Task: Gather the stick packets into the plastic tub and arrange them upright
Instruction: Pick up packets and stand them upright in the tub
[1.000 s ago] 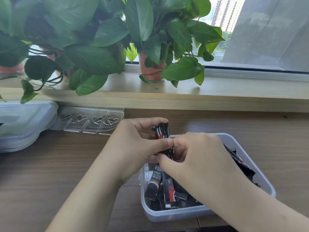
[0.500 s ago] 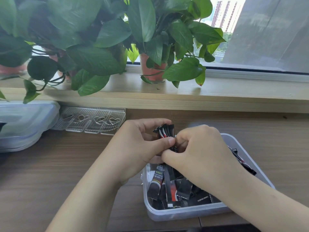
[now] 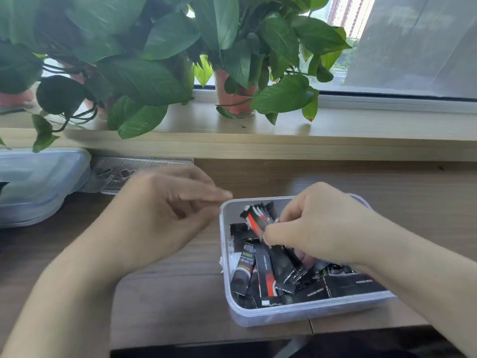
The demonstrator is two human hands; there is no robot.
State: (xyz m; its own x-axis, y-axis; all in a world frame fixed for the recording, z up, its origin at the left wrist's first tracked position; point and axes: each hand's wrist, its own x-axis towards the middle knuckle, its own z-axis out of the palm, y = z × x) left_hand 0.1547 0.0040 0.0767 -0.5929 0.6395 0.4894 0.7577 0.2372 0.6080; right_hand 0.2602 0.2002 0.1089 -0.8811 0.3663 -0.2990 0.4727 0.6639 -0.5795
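Observation:
A clear plastic tub (image 3: 304, 312) stands on the wooden table, right of centre. Several black stick packets (image 3: 265, 272) with red and white marks lie loosely inside it. My right hand (image 3: 317, 226) reaches into the tub and grips a small bundle of packets (image 3: 258, 215), whose tops fan out above the far left corner. My left hand (image 3: 165, 210) hovers just left of the tub, blurred, with fingers relaxed and nothing in it.
A clear lidded container (image 3: 36, 184) sits at the far left. A transparent heart-shaped mould tray (image 3: 129, 174) lies behind my left hand. Potted plants (image 3: 232, 94) line the wooden sill (image 3: 361, 130) at the back. The table's front edge runs just below the tub.
My left hand has let go of the bundle and drawn away to the left. My right hand alone now holds the bundle, lower inside the tub.

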